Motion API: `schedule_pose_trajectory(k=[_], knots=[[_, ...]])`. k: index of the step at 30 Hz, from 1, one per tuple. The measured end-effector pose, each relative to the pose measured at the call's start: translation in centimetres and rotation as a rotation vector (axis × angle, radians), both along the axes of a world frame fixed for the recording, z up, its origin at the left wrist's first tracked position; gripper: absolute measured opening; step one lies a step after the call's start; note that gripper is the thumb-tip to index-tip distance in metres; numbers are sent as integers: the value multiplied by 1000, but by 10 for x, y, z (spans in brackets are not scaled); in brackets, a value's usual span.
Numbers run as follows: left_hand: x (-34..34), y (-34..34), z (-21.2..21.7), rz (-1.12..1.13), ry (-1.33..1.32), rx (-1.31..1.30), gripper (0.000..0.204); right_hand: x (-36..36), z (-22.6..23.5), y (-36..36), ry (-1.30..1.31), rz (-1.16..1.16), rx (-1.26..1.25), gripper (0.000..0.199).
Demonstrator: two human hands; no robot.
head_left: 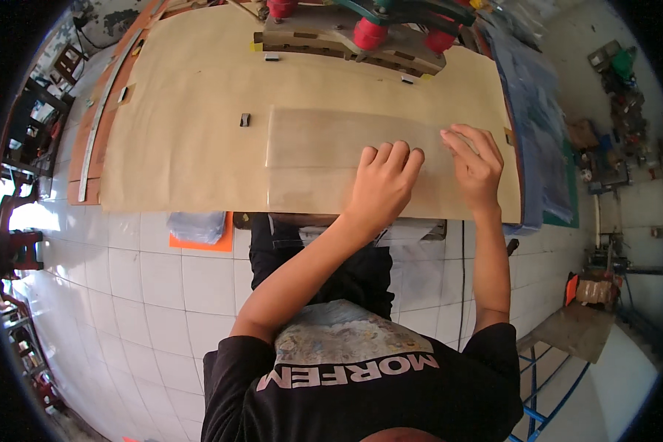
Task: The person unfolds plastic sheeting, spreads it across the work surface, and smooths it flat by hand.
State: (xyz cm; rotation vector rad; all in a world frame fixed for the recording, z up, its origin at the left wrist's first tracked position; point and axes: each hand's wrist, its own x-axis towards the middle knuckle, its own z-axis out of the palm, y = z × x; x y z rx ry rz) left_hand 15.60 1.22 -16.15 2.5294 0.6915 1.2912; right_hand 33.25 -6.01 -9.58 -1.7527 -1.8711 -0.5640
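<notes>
A clear plastic sheet lies on the tan paper-covered table, with a crease or second edge running across its middle. My left hand rests over the sheet's middle. Its fingers are curled and closed, and what is under or in them is hidden. At the sheet's far right part, my right hand has thumb and fingers pinched together at the sheet's edge. A small dark block with a pale top sits on the paper left of the sheet.
A heavy metal press with red fittings stands at the table's far side. A long metal ruler lies along the left edge. Stacked clear plastic covers the right side. Plastic bags on an orange sheet show below the near edge.
</notes>
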Motion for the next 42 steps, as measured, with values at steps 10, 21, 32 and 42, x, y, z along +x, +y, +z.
schedule_pose_trajectory(k=[10,21,32,42], knots=[[7,3,-10,-15,142,-105,19,9,-18,-34,63,-297,-277,77],[9,2,-14,3,82,-119,23,63,-38,-53,244,-478,-162,40],[10,4,-4,-23,16,-248,14,-29,-53,1,10,-461,-154,56],[8,6,-12,-5,33,-176,15,61,-22,-26,978,-466,47,28]])
